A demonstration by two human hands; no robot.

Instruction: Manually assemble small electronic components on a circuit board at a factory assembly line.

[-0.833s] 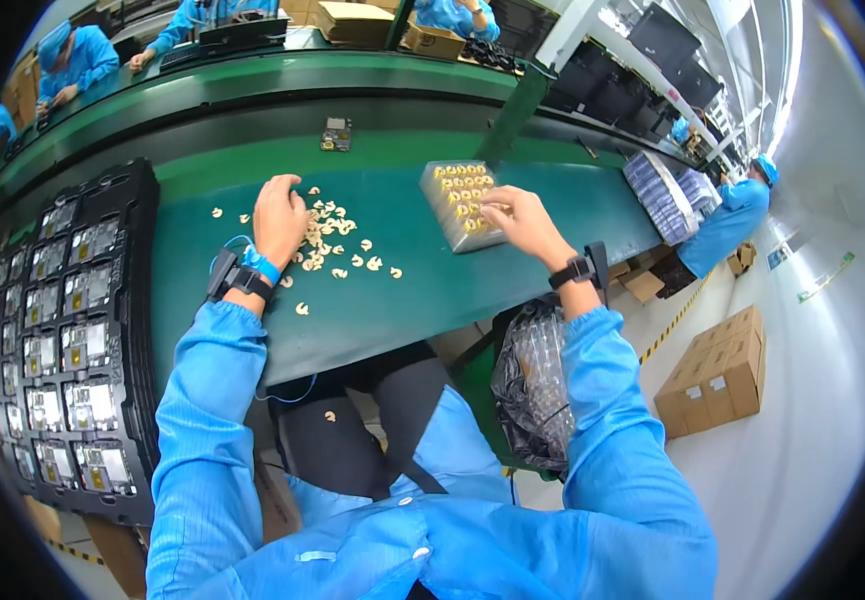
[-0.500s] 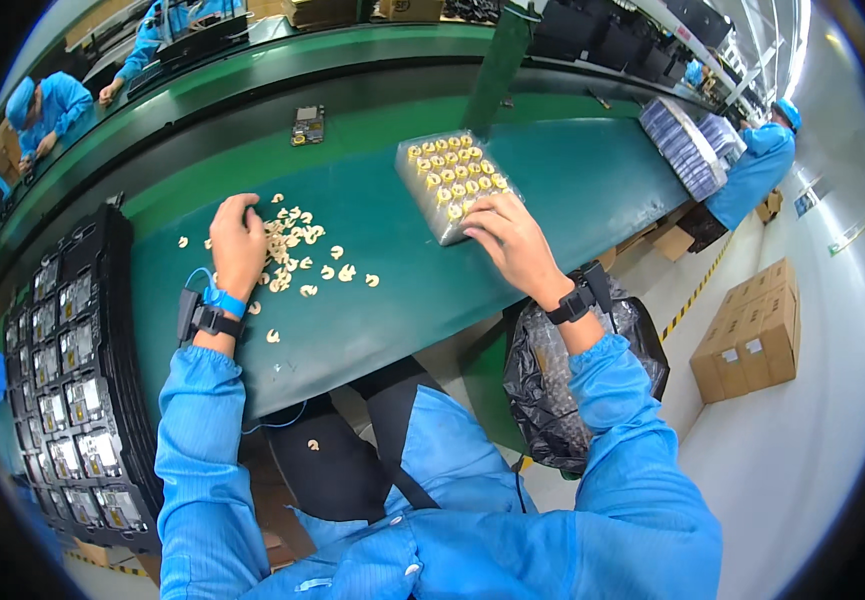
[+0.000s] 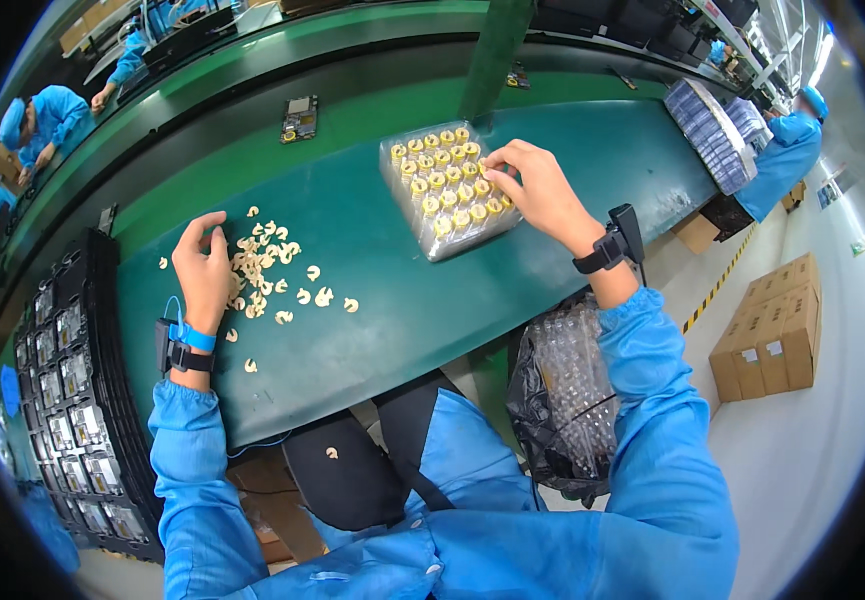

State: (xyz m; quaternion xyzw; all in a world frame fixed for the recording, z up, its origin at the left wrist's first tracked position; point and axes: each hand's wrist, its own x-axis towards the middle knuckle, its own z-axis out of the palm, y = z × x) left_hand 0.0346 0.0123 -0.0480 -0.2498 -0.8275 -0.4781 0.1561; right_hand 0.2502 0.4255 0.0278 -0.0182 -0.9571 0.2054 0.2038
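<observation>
My right hand (image 3: 537, 190) is at the right edge of a clear plastic tray (image 3: 436, 246), thumb and forefinger pinched on one of its small yellow ring-shaped pieces (image 3: 483, 170). Rows of such pieces fill the tray, several with a pale part on top. Beside a loose pile of small cream C-shaped pieces (image 3: 257, 258) is my left hand (image 3: 202, 268), fingers curled and thumb apart from the forefinger. Nothing shows between them; the palm is hidden. A few C-shaped pieces lie scattered to the right of the pile, and one piece (image 3: 332, 453) is on my thigh.
Stacked black trays (image 3: 87, 420) with metal parts stand at the left. A circuit board (image 3: 299, 119) lies beyond the green mat (image 3: 372, 350). Clear plastic packs (image 3: 709, 135) are at the far right, a black bag (image 3: 562, 400) below the edge, cartons (image 3: 767, 330) on the floor. Co-workers sit beyond.
My right hand has moved from the tray's near right corner up to its right edge. My left hand stays by the pile, its thumb and forefinger a little further apart. The whole view has shifted.
</observation>
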